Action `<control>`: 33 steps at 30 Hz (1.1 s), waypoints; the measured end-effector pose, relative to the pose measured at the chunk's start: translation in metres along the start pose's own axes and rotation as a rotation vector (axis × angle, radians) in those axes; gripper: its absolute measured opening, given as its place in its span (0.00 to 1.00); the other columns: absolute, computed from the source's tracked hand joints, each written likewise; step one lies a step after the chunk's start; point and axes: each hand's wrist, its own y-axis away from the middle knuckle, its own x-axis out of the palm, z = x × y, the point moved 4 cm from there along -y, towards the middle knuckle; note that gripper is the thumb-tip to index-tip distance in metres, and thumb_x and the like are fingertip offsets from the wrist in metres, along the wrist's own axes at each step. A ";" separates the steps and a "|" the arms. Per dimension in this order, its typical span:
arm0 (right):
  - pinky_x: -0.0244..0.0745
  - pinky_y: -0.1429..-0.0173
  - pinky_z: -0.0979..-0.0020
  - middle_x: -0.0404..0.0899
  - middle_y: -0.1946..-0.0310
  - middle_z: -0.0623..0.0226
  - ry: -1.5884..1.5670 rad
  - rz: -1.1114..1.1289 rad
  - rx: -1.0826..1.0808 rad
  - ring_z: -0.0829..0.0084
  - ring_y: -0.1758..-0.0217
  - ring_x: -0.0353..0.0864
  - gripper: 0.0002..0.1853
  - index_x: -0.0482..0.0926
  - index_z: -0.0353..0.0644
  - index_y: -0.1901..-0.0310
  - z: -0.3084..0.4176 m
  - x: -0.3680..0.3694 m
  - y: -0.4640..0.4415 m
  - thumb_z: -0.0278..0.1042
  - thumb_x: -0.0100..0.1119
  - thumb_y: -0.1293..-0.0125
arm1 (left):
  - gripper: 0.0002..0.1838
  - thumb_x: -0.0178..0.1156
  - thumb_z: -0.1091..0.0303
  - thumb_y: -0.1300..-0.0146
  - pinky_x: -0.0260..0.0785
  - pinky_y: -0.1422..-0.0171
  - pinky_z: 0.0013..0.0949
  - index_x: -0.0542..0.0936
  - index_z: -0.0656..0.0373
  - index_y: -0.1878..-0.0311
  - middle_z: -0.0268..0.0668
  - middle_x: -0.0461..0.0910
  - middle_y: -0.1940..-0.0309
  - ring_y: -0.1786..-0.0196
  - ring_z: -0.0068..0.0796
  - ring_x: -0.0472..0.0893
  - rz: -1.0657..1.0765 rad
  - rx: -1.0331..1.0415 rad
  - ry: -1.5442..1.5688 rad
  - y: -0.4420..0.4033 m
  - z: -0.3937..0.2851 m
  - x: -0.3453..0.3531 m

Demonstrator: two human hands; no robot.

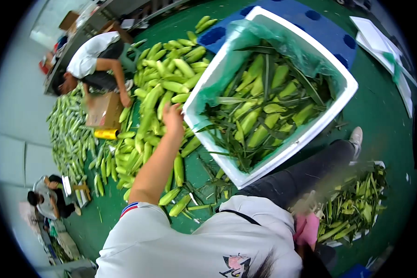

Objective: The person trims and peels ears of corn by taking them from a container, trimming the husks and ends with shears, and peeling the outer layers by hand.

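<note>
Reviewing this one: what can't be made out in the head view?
All in the head view:
Left hand: whether its fingers grip any corn; blur and the hand itself hide the contact.
White box: its bottom is buried under corn and leaves.
Pink item: glove or cloth, unclear; the picture is smeared there.
Distant seated person: hand details too small.
Blue thing: cut off by the bottom edge.

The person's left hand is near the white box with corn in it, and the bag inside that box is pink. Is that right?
Almost! The bag is green, not pink; the head view shows it. The rest is right: the left hand is near the white box, and there is corn in it.
</note>
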 end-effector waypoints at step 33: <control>0.77 0.42 0.43 0.78 0.49 0.54 -0.254 0.155 -0.103 0.49 0.44 0.79 0.29 0.65 0.47 0.32 -0.021 -0.099 0.014 0.38 0.63 0.32 | 0.33 0.50 0.35 0.30 0.77 0.52 0.42 0.72 0.53 0.37 0.40 0.78 0.52 0.53 0.35 0.80 0.707 -1.123 0.043 0.299 0.023 0.145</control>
